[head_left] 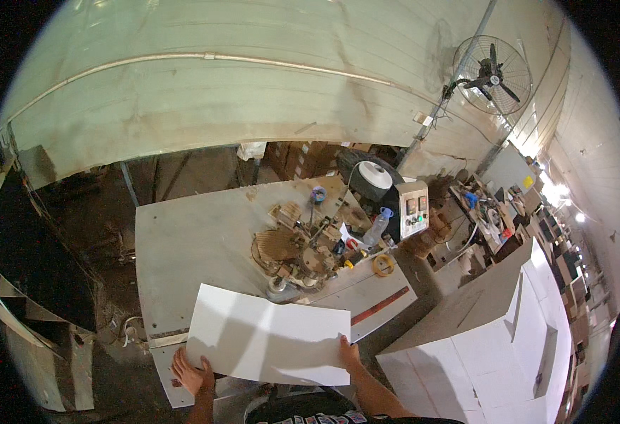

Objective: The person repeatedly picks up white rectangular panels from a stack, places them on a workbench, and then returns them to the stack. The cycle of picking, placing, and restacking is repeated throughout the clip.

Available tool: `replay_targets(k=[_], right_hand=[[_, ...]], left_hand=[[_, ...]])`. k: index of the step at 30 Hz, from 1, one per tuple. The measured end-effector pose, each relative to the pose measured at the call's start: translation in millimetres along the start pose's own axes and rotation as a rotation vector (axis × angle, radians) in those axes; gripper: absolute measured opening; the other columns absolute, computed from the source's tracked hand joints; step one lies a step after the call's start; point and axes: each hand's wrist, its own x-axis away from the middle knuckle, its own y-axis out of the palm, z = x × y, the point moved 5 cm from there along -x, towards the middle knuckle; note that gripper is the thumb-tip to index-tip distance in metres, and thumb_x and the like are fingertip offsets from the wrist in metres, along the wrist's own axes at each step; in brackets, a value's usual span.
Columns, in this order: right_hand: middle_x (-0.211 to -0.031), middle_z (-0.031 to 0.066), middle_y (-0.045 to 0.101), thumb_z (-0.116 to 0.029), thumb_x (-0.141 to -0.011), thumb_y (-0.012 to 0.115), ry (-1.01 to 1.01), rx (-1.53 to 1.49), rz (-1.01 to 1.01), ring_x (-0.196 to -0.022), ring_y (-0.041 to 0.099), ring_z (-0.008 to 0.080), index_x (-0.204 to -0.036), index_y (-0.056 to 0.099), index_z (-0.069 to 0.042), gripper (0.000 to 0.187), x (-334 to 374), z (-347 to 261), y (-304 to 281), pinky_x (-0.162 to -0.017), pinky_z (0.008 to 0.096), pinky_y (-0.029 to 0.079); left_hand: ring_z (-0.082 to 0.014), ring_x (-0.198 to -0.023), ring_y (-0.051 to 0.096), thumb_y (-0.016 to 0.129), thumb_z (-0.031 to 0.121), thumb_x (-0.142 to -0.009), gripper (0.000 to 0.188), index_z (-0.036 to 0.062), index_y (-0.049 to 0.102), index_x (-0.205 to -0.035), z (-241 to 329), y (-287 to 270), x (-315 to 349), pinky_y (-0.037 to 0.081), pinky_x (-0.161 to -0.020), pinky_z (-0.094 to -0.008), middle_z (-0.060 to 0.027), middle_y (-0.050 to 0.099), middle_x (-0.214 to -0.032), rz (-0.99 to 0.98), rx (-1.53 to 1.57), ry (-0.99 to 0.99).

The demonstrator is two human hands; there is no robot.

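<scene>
A blank white rectangular panel (271, 332) spans the near side of the worktable in front of me, its near edge close to my body. At its near left corner is my left hand (194, 376), thumb over the surface and fingers along the side edge. My right hand (349, 353) grips the right edge with the thumb on top; its other fingers are mostly hidden. Just beyond the panel sits a grimy machine (310, 258) with metal fittings, fixed to the pale worktable (197, 240).
Right of the machine are a clear plastic bottle (378, 227), a yellow tape roll (383, 265) and a control box (414, 210) with displays. Large white panels (465, 360) are stacked at the right. A wall fan (492, 76) hangs at the upper right. Dark shelving (34, 261) stands left.
</scene>
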Motion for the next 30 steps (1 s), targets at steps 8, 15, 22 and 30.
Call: replay_targets(k=[8, 15, 22, 30], right_hand=[[-0.118, 0.014, 0.078, -0.068, -0.105, 0.079, -0.028, -0.116, 0.058, -0.098, 0.072, 0.0226, -0.137, 0.074, 0.007, 0.082, 3, 1, -1, -0.083, 0.0452, 0.061], [-0.115, 0.018, 0.077, -0.068, -0.113, 0.067, -0.181, -0.046, 0.02, -0.101, 0.072, 0.0273, -0.138, 0.072, 0.01, 0.082, -11, 11, 0, -0.087, 0.0495, 0.06], [-0.119, 0.0164, 0.08, -0.075, -0.115, 0.055, -0.006, -0.123, -0.144, -0.106, 0.074, 0.0259, -0.136, 0.076, 0.008, 0.089, -6, 7, 3, -0.087, 0.0468, 0.062], [-0.132, 0.0146, 0.079, -0.08, -0.115, 0.048, 0.131, -0.08, -0.3, -0.115, 0.076, 0.0257, -0.145, 0.074, 0.003, 0.092, 0, -5, 3, -0.098, 0.0429, 0.06]], left_hand=[[-0.0425, -0.158, 0.048, 0.076, 0.035, -0.101, 0.078, 0.0041, 0.049, -0.167, -3, 5, -4, 0.028, -0.137, -0.0639, -0.0226, 0.056, -0.165, 0.002, -0.01, 0.067], [-0.0407, -0.162, 0.046, 0.076, 0.034, -0.102, 0.081, 0.005, 0.046, -0.171, 5, 9, -5, 0.028, -0.139, -0.0625, -0.0223, 0.054, -0.168, 0.048, -0.052, 0.205], [-0.0383, -0.168, 0.038, 0.068, 0.04, -0.108, 0.079, 0.0063, 0.042, -0.174, 11, -3, -8, 0.02, -0.144, -0.0582, -0.0201, 0.05, -0.173, -0.056, 0.0, 0.088], [-0.0373, -0.162, 0.048, 0.069, 0.038, -0.109, 0.072, 0.0057, 0.05, -0.17, 16, -9, -3, 0.031, -0.138, -0.0579, -0.0181, 0.057, -0.168, 0.037, -0.078, 0.114]])
